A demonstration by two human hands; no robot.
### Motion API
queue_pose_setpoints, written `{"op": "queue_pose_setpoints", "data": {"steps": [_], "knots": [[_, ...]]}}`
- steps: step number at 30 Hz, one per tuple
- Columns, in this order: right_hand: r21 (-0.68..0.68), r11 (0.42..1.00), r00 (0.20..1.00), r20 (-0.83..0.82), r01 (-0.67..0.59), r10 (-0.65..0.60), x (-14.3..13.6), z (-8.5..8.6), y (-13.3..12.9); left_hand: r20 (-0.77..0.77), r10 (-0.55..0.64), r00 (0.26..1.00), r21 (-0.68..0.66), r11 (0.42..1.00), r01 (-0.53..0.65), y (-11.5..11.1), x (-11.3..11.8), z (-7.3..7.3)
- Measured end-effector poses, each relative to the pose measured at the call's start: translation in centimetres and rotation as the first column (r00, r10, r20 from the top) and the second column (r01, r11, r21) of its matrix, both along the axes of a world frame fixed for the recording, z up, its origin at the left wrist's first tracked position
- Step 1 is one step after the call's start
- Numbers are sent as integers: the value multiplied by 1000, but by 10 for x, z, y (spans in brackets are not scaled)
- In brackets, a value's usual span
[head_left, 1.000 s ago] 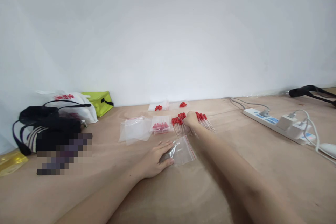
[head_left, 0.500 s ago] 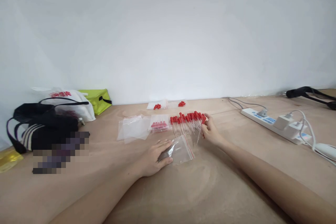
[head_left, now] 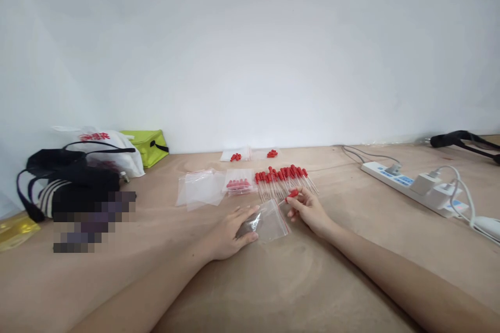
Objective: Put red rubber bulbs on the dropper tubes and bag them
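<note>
Right hand (head_left: 309, 212), pinching a slim, red-bulbed translucent dropper (head_left: 292, 195), has left the row of matching droppers (head_left: 287, 174), bringing the tip beside the red-striped edge of a clear plastic bag (head_left: 270, 225) held down by the left hand (head_left: 233, 234), thumb and fingers parted.

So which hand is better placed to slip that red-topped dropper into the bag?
Probably the right hand: it pinches the dropper, thin end pointing toward the clear bag. The left hand rests on that bag.

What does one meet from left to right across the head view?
Black bag with white stripes, lime-green boxy bag, flat clear plastic bags, clear bag with red bulbs, slender red-topped droppers, long white power strip.
</note>
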State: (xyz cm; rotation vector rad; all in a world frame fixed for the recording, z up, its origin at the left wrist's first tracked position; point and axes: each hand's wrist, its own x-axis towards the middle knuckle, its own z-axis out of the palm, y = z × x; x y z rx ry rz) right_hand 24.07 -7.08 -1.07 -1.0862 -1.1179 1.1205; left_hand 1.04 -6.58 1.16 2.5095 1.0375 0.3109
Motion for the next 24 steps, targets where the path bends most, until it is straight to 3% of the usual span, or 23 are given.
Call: {"op": "queue_pose_setpoints", "data": {"steps": [4, 10, 16, 20, 22, 24], "knots": [[-31, 980, 978, 75, -194, 196, 3, 6, -6, 12, -12, 1000, 15, 1000, 12, 2, 0, -2], [-85, 890, 883, 111, -449, 456, 0, 2, -1, 33, -18, 999, 22, 1000, 17, 2, 2, 0], [-37, 900, 861, 277, -435, 427, -5, -7, 5, 82, -42, 996, 63, 997, 37, 4, -2, -1], [38, 847, 798, 359, -530, 484, 7, -2, 4, 43, -38, 998, 42, 998, 37, 9, -15, 0], [21, 821, 778, 335, -570, 532, 13, -2, 5, 25, -63, 998, 32, 998, 62, 11, -20, 1], [-11, 834, 801, 271, -552, 534, 16, -3, 6, 17, -77, 997, 31, 997, 76, 12, -21, 1]]}}
